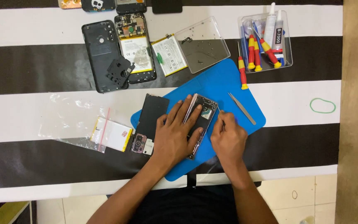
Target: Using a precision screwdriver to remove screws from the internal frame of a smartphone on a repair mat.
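pressing an opened phone [204, 114] flat, left hand [175, 135] fingers spread; right hand [228, 139] fingers pinch a thin tool [221, 116].

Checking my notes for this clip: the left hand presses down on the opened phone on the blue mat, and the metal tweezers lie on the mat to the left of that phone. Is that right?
Not quite. In the head view the left hand does press on the opened phone on the blue mat, but the metal tweezers lie on the mat to the right of that phone, not the left.
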